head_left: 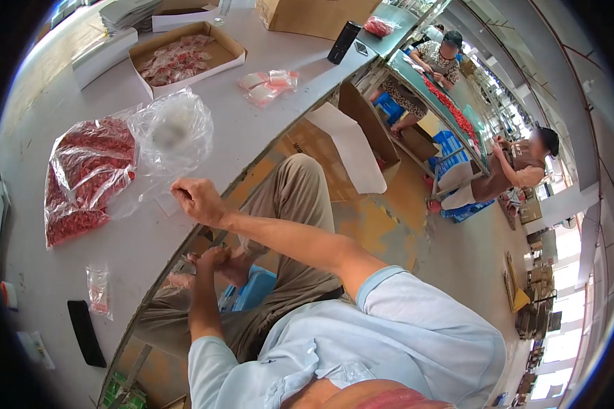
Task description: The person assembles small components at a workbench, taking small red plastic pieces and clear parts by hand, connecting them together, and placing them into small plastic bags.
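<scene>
My right hand (196,200) is closed in a loose fist over the near edge of the table. Whatever is between its fingers is too small to make out. Beside it a small flat clear bag (158,206) lies on the tabletop, close to a crumpled clear plastic bag (174,133) with something pale inside. To the left rests a large clear bag of small red pieces (92,167). Below the table edge, my left hand (213,258) is closed near my bare foot (236,269). Its fingertips are partly hidden, and I cannot see what they hold.
On the table (48,273) are an open carton of small packets (177,58), loose packets (269,85), a black cylinder (344,42) and a dark oblong case (86,332). An open cardboard box (351,146) stands beyond my knee. Two people work at a bench (450,105) farther off.
</scene>
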Action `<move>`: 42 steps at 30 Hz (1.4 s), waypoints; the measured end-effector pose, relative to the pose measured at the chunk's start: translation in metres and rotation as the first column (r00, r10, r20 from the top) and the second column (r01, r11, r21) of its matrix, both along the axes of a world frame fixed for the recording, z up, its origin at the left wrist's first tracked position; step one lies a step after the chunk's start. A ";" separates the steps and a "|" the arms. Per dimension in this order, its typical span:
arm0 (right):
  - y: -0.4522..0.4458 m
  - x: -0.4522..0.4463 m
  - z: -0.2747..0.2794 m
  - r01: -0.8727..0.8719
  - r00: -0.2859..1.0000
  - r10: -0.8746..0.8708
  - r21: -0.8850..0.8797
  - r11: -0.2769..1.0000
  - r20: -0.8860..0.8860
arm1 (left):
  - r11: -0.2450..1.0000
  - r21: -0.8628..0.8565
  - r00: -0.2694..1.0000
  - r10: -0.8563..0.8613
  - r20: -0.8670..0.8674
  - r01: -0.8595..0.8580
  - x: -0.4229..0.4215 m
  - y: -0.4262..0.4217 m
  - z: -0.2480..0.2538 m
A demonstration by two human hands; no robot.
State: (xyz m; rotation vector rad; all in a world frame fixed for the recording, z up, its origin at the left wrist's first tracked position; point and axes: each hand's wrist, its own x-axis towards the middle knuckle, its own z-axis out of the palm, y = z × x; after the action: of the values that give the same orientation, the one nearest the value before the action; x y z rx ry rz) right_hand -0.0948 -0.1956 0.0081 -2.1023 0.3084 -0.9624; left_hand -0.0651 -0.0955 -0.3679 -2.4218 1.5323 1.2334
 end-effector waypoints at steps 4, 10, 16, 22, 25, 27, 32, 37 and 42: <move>-0.002 0.005 -0.003 0.027 1.000 -0.027 -0.005 1.000 0.017 | 0.948 0.317 0.988 0.043 -0.148 0.006 0.007 -0.004 0.077; -0.003 0.004 -0.001 0.028 1.000 -0.028 -0.004 1.000 -0.001 | 0.920 0.388 0.984 0.014 -0.179 0.058 0.008 -0.014 0.112; -0.005 -0.002 0.004 0.045 0.999 -0.045 -0.003 0.999 -0.012 | 0.952 0.283 0.620 0.290 -0.729 -0.113 0.007 0.005 -0.069; 0.000 0.002 0.004 -0.004 1.000 0.004 0.041 0.999 -0.012 | 0.867 0.197 0.383 0.392 -0.836 -0.457 -0.008 -0.012 -0.039; -0.001 0.004 0.003 0.014 1.000 -0.014 0.039 0.999 0.004 | 0.913 0.121 0.646 0.365 -0.670 -0.389 0.000 -0.006 0.016; -0.001 0.003 0.002 0.027 1.000 -0.026 0.068 0.997 -0.016 | 0.948 0.098 0.789 0.307 -0.532 -0.302 -0.004 -0.004 0.047; -0.001 0.002 0.005 0.030 0.999 -0.028 0.052 0.998 -0.038 | 0.991 0.129 0.989 0.057 -0.136 -0.039 -0.010 0.009 0.136; -0.002 0.005 -0.003 0.020 0.999 -0.019 0.044 0.999 -0.028 | 0.976 -0.164 0.983 0.117 -0.144 -0.140 -0.016 0.004 0.045; -0.001 0.002 0.000 0.039 0.998 -0.036 0.057 0.998 -0.055 | 0.618 -0.095 0.186 0.084 -0.979 -0.781 -0.039 0.021 0.081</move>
State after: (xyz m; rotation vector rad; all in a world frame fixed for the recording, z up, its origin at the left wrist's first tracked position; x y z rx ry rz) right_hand -0.0930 -0.1963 0.0085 -2.0785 0.4007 -0.9085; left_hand -0.1037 -0.0745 -0.2866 -2.7833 1.3738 3.2649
